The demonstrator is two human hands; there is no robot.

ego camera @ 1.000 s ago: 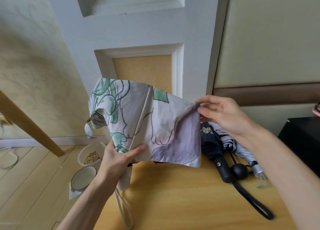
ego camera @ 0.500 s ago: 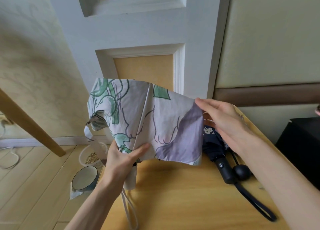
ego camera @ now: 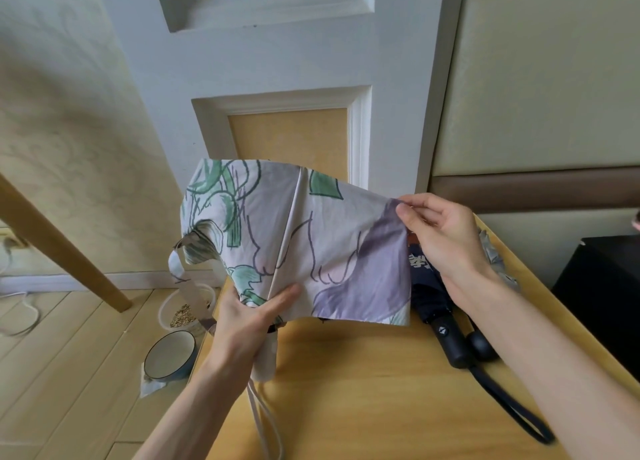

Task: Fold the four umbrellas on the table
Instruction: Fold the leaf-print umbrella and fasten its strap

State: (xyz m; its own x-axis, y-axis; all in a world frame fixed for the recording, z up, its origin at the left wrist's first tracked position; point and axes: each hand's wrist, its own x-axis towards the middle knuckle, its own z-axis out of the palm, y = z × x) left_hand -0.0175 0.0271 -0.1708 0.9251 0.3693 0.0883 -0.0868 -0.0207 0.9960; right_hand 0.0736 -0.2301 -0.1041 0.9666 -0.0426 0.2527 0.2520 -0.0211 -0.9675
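A pale floral umbrella (ego camera: 311,244) with green and purple print is held up over the yellow table (ego camera: 363,390), its canopy spread flat between my hands. My left hand (ego camera: 249,317) grips it low down, near its white handle and hanging cord. My right hand (ego camera: 440,231) pinches the canopy's right edge. Behind it on the table lies a dark navy umbrella (ego camera: 433,296) with a black handle and wrist strap. Next to that handle a black ball knob (ego camera: 479,345) shows. A grey umbrella (ego camera: 491,255) is partly hidden behind my right wrist.
A white panelled door and padded wall stand behind the table. On the wooden floor to the left are a blue-rimmed bowl (ego camera: 169,357), a tub of grain (ego camera: 183,312) and a white cable. A slanted wooden leg (ego camera: 65,248) crosses the left. A black box (ego camera: 602,296) sits at right.
My right hand has shifted from lying flat on the canopy's right edge to pinching that edge between fingers, pulling the fabric taut. My left hand has kept its grip.
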